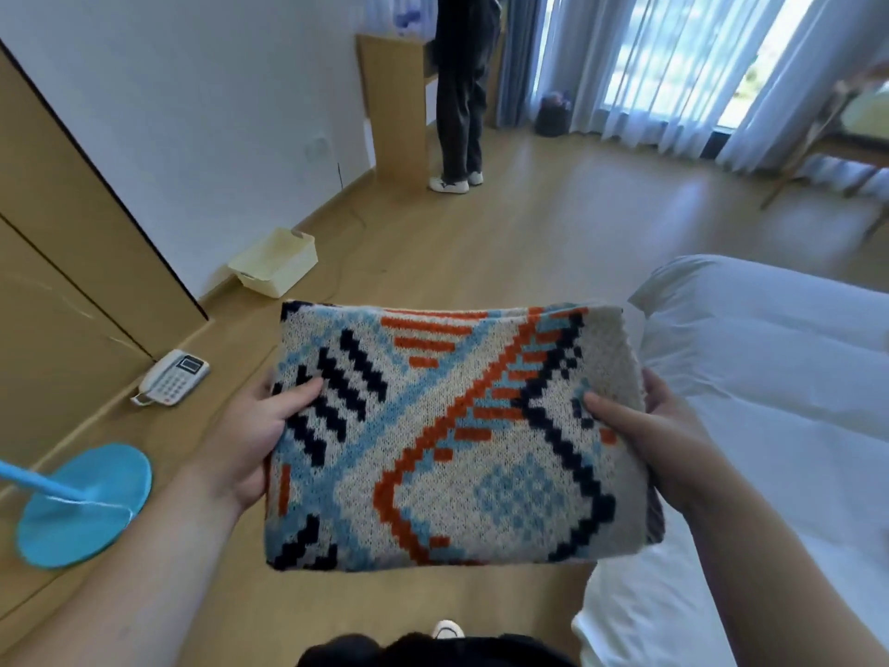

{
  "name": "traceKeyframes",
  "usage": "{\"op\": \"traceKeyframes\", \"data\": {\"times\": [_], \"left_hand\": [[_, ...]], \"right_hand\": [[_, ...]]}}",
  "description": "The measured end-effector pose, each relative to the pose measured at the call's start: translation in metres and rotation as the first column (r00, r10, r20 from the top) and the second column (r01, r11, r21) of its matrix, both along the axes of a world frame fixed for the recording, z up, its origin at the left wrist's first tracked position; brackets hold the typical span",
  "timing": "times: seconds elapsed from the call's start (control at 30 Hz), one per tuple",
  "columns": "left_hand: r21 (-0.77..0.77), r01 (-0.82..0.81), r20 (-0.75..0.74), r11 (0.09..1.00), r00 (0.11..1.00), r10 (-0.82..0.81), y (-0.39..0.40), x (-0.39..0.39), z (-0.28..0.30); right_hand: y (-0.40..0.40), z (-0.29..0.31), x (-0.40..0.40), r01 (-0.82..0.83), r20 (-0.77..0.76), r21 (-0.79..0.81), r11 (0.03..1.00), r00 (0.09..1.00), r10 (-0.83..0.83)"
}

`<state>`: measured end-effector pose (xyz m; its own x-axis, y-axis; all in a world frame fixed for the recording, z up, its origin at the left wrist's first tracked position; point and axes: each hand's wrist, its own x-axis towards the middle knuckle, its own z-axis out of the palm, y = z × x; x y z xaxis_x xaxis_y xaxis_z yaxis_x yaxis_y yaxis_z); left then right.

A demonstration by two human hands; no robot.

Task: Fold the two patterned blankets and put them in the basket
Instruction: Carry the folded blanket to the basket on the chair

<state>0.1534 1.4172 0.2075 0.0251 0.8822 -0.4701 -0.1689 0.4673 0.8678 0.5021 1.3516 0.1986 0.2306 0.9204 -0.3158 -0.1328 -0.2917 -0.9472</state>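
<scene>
Above the wooden floor, a folded patterned blanket (452, 435) is held flat, left hand (255, 440) and right hand (659, 445) pinching its short edges, with the cream basket (276, 262) ahead-left, nearer the left hand.

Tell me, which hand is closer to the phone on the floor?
Left. The left hand grips the folded blanket on the side facing the phone. The right hand grips the blanket's far side, by the bed.
</scene>
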Motion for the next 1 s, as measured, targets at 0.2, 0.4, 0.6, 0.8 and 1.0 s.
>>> {"op": "traceKeyframes", "data": {"times": [0.2, 0.4, 0.6, 0.8, 1.0], "left_hand": [[0.006, 0.070, 0.026, 0.998, 0.997, -0.070, 0.159, 0.027, -0.008], [0.021, 0.212, 0.126, 0.977, 0.969, -0.213, 0.342, 0.069, -0.015], [0.046, 0.408, 0.146, 0.912, 0.900, -0.410, 0.506, 0.167, 0.006], [0.067, 0.593, 0.134, 0.802, 0.792, -0.596, 0.625, 0.311, 0.005], [0.039, 0.623, 0.058, 0.781, 0.779, -0.624, 0.739, 0.441, 0.008]], "right_hand": [[0.129, 0.004, 0.019, 0.098, 0.065, 0.014, 0.995, 0.993, -0.099], [0.259, 0.012, 0.036, 0.300, 0.157, 0.082, 0.950, 0.938, -0.310], [0.348, 0.023, 0.094, 0.527, 0.151, 0.140, 0.838, 0.825, -0.544], [0.421, 0.005, 0.190, 0.691, 0.084, 0.177, 0.701, 0.699, -0.710], [0.530, -0.004, 0.312, 0.732, 0.039, 0.152, 0.664, 0.667, -0.744]]}}
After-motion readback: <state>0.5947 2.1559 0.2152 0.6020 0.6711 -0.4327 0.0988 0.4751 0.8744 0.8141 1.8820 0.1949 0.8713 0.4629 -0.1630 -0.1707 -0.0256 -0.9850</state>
